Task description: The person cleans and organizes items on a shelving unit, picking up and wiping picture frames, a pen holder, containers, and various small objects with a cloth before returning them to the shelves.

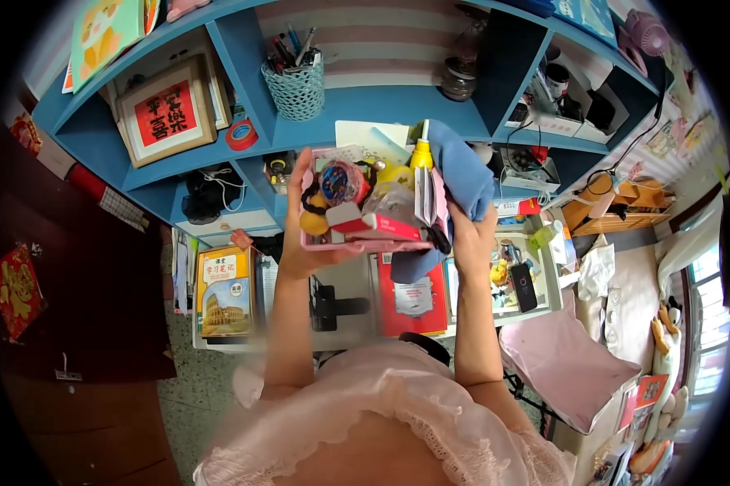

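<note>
Both hands hold up a pink basket (357, 245) in front of the blue shelf. My left hand (297, 235) grips its left side, fingers pointing up along the wall. My right hand (472, 243) is closed on the right side, together with a blue cloth (461, 166) draped over that edge. Inside the basket are a yellow bottle with a white tip (422, 154), a red and white box (381, 224), a round colourful item (342, 182) and other small things. The cloth also hangs below the basket.
The blue shelf (365, 104) holds a pen basket (294, 87), a framed picture (166, 113) and a glass jar (459, 78). Below are a yellow book (225, 292), a red book (414, 304) and a tray with a black phone (523, 287). A pink chair seat (572, 360) stands right.
</note>
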